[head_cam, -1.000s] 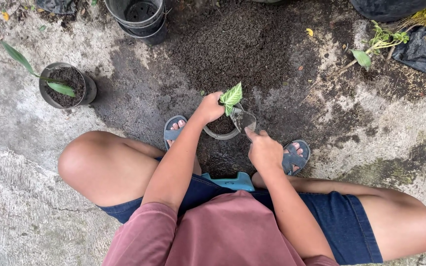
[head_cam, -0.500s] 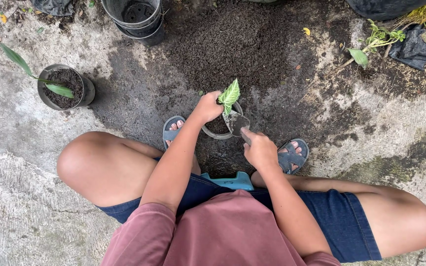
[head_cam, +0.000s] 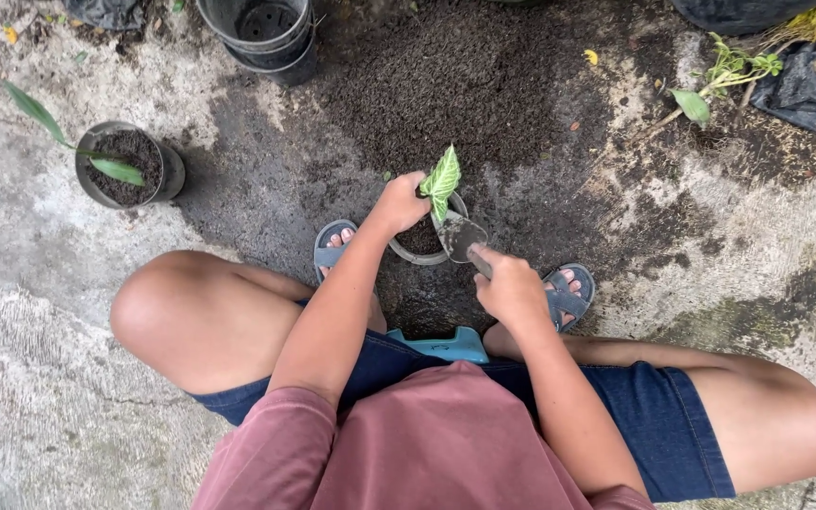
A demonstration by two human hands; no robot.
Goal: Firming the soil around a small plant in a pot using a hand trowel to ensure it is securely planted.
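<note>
Fingers of the left hand (head_cam: 399, 203) are clamped on the stem of a small plant with a pale-veined green leaf (head_cam: 443, 178), holding it upright in a small round grey plastic pot (head_cam: 408, 252) partly filled with dark soil. Fingers of the right hand (head_cam: 510, 286) are wrapped around the handle of a soil-caked metal trowel (head_cam: 462, 235) — its blade rests over the pot's right rim. The pot stands between two grey sandals (head_cam: 331, 250), just below a dark soil heap (head_cam: 455, 80). Far left of the pot — a second grey soil-filled pot with a long-leaved seedling (head_cam: 127, 165).
</note>
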